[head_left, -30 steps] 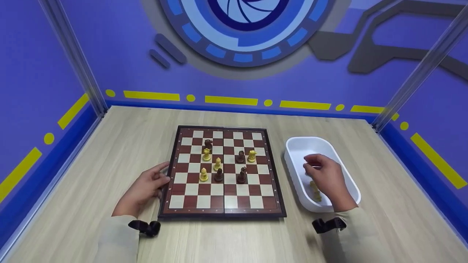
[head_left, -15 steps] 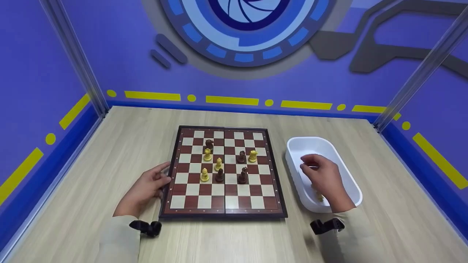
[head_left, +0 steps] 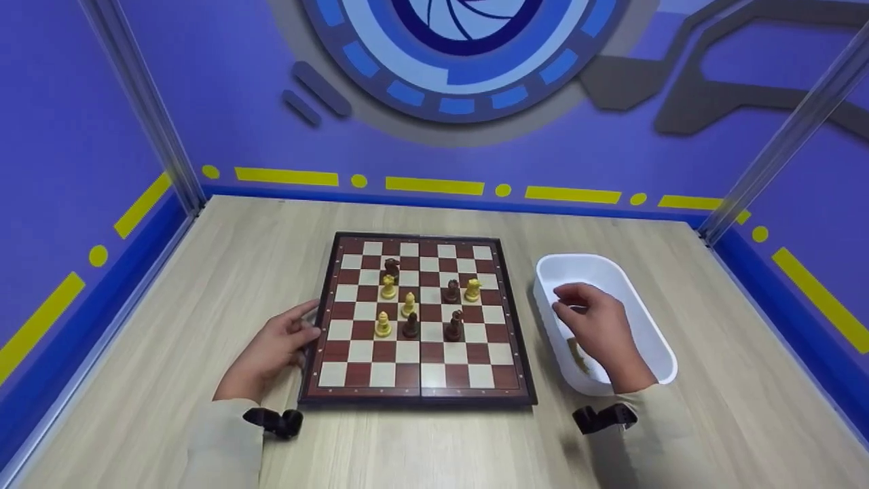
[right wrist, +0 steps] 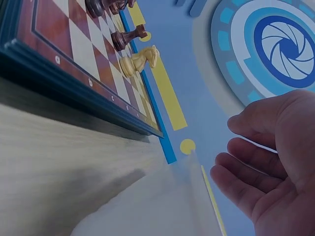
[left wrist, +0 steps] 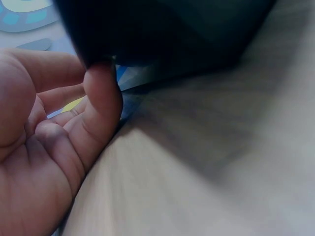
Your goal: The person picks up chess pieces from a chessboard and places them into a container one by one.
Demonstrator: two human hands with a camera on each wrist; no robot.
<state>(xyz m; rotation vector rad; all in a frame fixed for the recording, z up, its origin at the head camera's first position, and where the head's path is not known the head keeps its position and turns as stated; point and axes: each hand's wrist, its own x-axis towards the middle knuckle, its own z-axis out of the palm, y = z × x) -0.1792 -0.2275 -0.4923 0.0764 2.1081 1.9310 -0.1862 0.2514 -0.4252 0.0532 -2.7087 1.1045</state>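
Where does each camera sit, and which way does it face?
Head: on the head, looking forward and down at the chessboard; left hand, right hand and sleeves show.
Left wrist: on that wrist, looking at a dark part of the chessboard; left hand shows.
Right wrist: on that wrist, looking past the chessboard at the wall; right hand shows.
Head and right wrist both see the yellow horse piece.

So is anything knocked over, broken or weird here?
Nothing stands out. The chess pieces on the chessboard all stand upright, and nothing looks broken or spilled. Something yellowish in the white tray is partly behind the right hand, so I can't judge that.
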